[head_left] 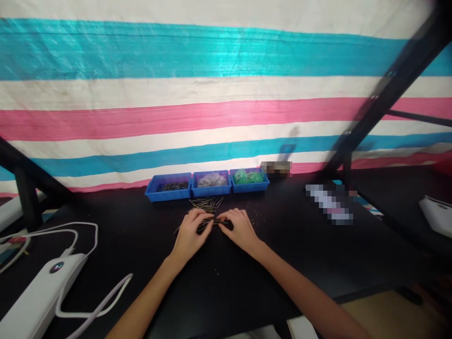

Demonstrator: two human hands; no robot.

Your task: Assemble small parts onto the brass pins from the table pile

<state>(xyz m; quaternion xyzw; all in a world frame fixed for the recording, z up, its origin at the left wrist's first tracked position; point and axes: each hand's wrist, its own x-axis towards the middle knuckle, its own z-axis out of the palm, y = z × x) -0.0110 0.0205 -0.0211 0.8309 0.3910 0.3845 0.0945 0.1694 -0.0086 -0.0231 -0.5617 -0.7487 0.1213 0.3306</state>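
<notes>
Both hands are over the black table, in front of the bins. My left hand (pixel 192 231) is closed, thumb and forefinger tips together at one end of a thin brass-coloured rod (pixel 220 222). At the rod's other end, my right hand (pixel 242 229) pinches with thumb and forefinger. Several similar loose thin rods (pixel 205 203) lie in a heap just beyond my left hand, some partly hidden by it. The exact kind of these small rods is too small to tell.
Behind the hands stand three blue bins in a row: one with dark thin pieces (pixel 150 192), one with clear bags (pixel 212 190), one with green bags (pixel 250 187). A white power bank (pixel 42 296) with cables lies left. A blurred-out packet (pixel 328 205) lies right.
</notes>
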